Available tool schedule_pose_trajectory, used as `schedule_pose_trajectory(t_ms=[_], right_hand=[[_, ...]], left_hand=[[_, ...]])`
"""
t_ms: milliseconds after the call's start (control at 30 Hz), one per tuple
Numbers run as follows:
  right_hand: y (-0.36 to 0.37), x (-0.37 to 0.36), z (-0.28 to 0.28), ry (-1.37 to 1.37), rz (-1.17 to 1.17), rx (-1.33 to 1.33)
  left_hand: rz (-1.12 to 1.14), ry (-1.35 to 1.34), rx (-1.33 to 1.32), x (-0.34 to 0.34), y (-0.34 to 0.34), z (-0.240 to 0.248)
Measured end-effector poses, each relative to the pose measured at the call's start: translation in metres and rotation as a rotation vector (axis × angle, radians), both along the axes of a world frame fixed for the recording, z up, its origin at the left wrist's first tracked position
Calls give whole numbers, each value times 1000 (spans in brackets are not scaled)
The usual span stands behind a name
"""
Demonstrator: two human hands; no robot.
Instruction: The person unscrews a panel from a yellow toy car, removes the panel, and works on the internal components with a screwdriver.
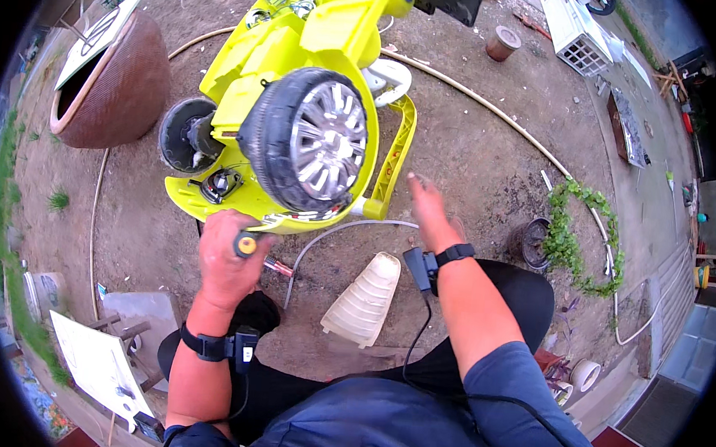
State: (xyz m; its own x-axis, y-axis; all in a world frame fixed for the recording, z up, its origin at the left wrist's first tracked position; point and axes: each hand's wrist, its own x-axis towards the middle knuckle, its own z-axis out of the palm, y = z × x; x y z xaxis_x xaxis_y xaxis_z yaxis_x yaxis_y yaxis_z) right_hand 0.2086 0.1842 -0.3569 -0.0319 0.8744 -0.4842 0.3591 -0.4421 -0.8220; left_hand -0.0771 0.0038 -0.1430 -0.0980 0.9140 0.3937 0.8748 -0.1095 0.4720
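Observation:
An upturned yellow-green toy car body (328,37) fills the upper middle, with a black wheel (328,144) and its silver hubcap facing me. My left hand (231,253) is closed round a tool handle, black with a yellow end (246,244), that looks like a screwdriver's; its tip is hidden. This hand rests at the body's near edge. My right hand (432,217) is open and seems empty, its fingers stretched toward the yellow-green bar (395,148). A second black wheel (188,135) shows its hollow back on the left.
On the dirt between my knees lies a cream ribbed plastic piece (365,302). A small red-and-clear item (277,266) lies near my left hand. A pale hose (496,109) curves across the ground. A large brown pot (120,86) stands left; a leafy vine (575,229) grows right.

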Motion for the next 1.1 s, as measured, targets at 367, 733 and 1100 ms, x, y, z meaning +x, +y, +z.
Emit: schedule_pose_trajectory(t_ms=[367,733,1100], right_hand=[[-13,-107,-1,901,-138,-257],[76,-164,57,814,86,-179],[120,-199,131,779,158,-68]], left_hand=[[290,-353,-3,-87,5,2],[382,-583,122,-152,27,5],[496,-963,253,-185,37,-15]])
